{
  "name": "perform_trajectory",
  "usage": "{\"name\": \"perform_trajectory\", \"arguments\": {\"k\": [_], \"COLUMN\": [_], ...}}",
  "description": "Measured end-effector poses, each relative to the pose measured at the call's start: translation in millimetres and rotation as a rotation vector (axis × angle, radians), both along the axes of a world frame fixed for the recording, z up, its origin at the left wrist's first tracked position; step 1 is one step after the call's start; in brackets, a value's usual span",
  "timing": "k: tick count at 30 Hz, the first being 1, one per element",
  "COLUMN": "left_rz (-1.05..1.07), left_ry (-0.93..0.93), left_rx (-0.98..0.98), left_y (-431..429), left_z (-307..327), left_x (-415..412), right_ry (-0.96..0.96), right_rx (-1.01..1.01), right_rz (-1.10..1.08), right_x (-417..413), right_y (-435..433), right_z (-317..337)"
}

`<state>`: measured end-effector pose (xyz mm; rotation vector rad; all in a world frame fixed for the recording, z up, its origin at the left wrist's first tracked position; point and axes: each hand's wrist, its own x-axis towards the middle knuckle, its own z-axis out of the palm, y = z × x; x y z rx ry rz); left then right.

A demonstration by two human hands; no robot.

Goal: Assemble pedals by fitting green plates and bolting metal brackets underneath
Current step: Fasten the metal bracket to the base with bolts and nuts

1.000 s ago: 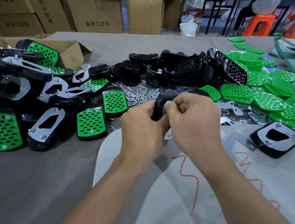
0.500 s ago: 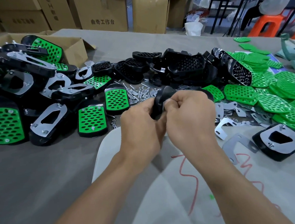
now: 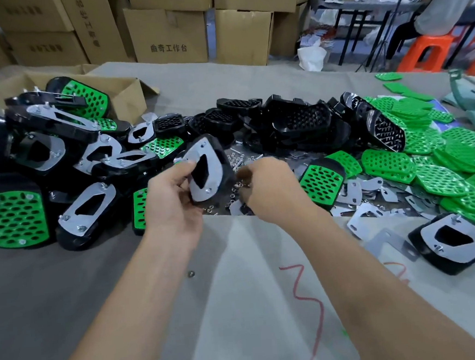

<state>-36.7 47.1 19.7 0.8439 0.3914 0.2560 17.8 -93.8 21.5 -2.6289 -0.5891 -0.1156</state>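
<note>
Left hand (image 3: pixel 173 204) grasps the black pedal (image 3: pixel 226 163), metal bracket (image 3: pixel 214 169) now facing the viewer. Right hand (image 3: pixel 271 190) has let go, shifting toward 3 o'clock above loose nuts (image 3: pixel 209 209); its grip is unclear.

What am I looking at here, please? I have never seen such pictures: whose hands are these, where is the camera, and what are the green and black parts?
There is no machine here. A person works with bare hands, and the camera sits on their head, looking forward and down. The left hand grips a black pedal whose metal bracket faces the camera. The right hand reaches to the small nuts and bolts; whether it holds one is too blurred to tell. On the grey table, finished pedals lie at the left, empty black shells behind, and loose green plates at the right.
</note>
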Motion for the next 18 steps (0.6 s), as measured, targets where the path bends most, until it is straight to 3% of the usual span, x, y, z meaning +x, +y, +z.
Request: {"name": "perform_trajectory", "arguments": {"k": [4, 10, 14, 16, 18], "left_rz": [-0.067, -0.098, -0.054, -0.071, -0.108], "left_ry": [-0.088, -0.014, -0.02, -0.014, -0.004], "left_rx": [-0.098, 0.135, 0.287, 0.315, 0.283], "left_y": [5.6, -5.4, -6.7, -8.2, -13.1], "left_z": [0.6, -1.7, -2.6, -2.5, -1.4], "left_x": [-0.1, -0.2, -3.1, -4.4, -6.2], "right_ry": [-0.089, -0.114, -0.044, 0.196, 0.56], "right_rx": [-0.234, -0.252, 0.377, 0.749, 0.984], "right_rz": [0.042, 0.038, -0.258, -0.213, -0.04], "right_x": [6.7, 2.3, -4.3, -15.0, -26.3], "right_y": [13.1, 9.7, -9.4, -15.4, -16.8], "right_z": [1.2, 7.7, 8.2, 11.5, 12.2]}}
